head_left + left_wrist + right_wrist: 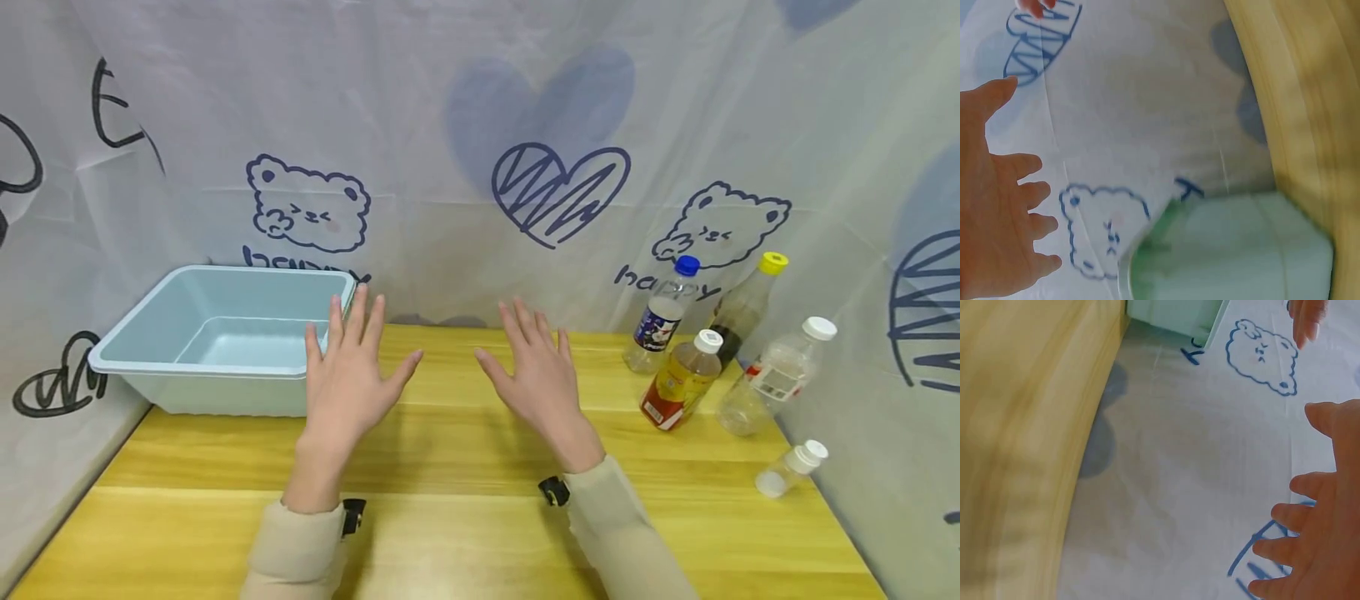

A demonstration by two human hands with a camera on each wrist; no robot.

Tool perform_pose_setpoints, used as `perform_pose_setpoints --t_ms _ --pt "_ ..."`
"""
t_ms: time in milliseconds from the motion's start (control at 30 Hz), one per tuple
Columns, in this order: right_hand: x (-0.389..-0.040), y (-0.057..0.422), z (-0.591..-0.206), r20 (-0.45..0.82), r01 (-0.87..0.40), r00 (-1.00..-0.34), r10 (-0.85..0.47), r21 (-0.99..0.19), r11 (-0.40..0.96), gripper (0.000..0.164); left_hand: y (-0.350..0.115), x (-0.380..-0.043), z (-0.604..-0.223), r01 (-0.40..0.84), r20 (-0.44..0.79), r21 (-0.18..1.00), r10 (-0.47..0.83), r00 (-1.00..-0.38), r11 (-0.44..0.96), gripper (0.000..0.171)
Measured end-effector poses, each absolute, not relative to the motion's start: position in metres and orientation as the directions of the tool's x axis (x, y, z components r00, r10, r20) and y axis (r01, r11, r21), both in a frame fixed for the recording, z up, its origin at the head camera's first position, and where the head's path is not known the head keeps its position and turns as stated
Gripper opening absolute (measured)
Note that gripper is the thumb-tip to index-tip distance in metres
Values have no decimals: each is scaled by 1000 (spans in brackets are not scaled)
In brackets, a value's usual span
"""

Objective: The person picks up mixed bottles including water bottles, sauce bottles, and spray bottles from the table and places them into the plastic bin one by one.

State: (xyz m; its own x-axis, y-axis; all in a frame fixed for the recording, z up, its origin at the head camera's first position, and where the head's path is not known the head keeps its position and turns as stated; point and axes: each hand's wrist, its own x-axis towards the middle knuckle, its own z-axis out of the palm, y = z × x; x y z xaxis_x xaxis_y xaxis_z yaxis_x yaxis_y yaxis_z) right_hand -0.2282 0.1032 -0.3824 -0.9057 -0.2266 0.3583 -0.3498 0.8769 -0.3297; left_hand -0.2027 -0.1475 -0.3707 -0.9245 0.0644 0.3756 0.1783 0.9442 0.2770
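Both hands hover over the wooden table with fingers spread and nothing in them. The left hand point(347, 387) is beside the right end of a pale blue plastic basin point(225, 392), its fingertips overlapping the rim in the head view; the wrist view shows the basin point(1235, 250) apart from the palm. To its right, the right hand point(542, 379) is over the middle of the table. Beyond it stand a blue-capped bottle point(660, 321), a red-and-yellow labelled bottle point(681, 383), a yellow-capped bottle with dark liquid point(742, 312), a clear white-capped bottle point(772, 379) and a small white-capped bottle point(791, 469).
A white curtain point(435, 250) printed with hearts and bears hangs behind the table point(465, 533) and along both sides. The basin fills the back left corner. The bottles cluster near the right edge, the small one tilted in view and closest to the front.
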Motion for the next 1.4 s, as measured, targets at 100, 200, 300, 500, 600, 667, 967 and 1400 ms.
perform_pose_setpoints --t_ms 100,200,300,500,600,667,967,1400 --pt "-231 95 -376 356 -372 -901 -249 -335 866 78 -165 -200 -366 160 377 288 42 -925 944 90" --pt "-233 86 -370 345 -386 -899 -269 -337 859 78 -183 -197 -362 132 367 286 18 -930 949 90" --pt "-235 75 -364 338 -401 -896 -288 -336 853 79 -201 -195 -359 112 362 282 3 -932 953 91" --pt "-241 49 -355 323 -437 -883 -339 -308 845 78 -240 -194 -356 84 346 262 -12 -938 961 92" --pt "-242 36 -351 309 -453 -878 -364 -296 841 78 -258 -194 -357 76 334 246 -11 -942 966 92" --pt "-243 27 -349 297 -462 -876 -380 -289 839 78 -269 -195 -358 74 328 233 -7 -945 970 92" --pt "-244 -4 -349 248 -493 -864 -439 -234 838 78 -314 -197 -362 81 303 192 19 -953 978 92" --pt "-241 -47 -357 172 -542 -839 -516 -178 821 77 -387 -199 -366 32 236 117 4 -972 993 92"
